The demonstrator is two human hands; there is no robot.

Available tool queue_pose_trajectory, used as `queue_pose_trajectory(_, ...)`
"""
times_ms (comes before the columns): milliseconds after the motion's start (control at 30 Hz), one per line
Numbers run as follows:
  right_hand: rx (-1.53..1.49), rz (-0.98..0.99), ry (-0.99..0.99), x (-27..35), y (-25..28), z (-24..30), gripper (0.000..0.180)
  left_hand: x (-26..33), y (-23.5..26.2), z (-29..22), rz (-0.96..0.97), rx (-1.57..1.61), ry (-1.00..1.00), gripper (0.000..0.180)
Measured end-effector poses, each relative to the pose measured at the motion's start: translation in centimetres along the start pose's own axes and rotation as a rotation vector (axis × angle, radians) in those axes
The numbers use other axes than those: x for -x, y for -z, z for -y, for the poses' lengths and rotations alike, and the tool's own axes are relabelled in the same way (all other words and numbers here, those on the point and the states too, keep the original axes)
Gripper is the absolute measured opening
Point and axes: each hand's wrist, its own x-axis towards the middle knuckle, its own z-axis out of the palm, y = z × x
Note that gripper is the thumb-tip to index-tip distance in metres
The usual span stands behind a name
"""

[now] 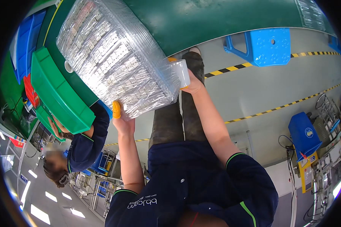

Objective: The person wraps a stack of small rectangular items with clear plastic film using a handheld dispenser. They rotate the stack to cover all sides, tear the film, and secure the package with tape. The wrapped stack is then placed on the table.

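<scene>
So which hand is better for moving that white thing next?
Probably the right hand: it already has hold of the white thing, at the right side of the plastic-wrapped bundle. The left hand is farther off, holding the bundle's lower edge in the picture.

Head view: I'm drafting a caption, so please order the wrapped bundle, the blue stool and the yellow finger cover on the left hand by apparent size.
Largest to smallest:
1. wrapped bundle
2. blue stool
3. yellow finger cover on the left hand
</scene>
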Motion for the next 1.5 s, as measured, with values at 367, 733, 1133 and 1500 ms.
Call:
queue_pose_trajectory(367,0.762,0.014,-0.053,0.9,-3.5,7.2,0.082,-0.1,0.4,0.1,0.01,0.022,0.025,0.048)
queue_pose_trajectory(733,0.711,-0.021,0.182,1.8,-1.3,7.9,0.079,-0.1,-0.1,0.0,-0.028,-0.016,0.007,0.055)
queue_pose_trajectory(1133,0.372,0.068,0.124,2.3,-3.7,9.9,0.101,-0.2,0.3,0.1,0.039,-0.044,0.02,0.055)
queue_pose_trajectory(1500,0.851,0.293,0.38,2.8,-11.3,11.0,0.071,-0.2,0.1,0.3,0.091,-0.075,0.034,0.058)
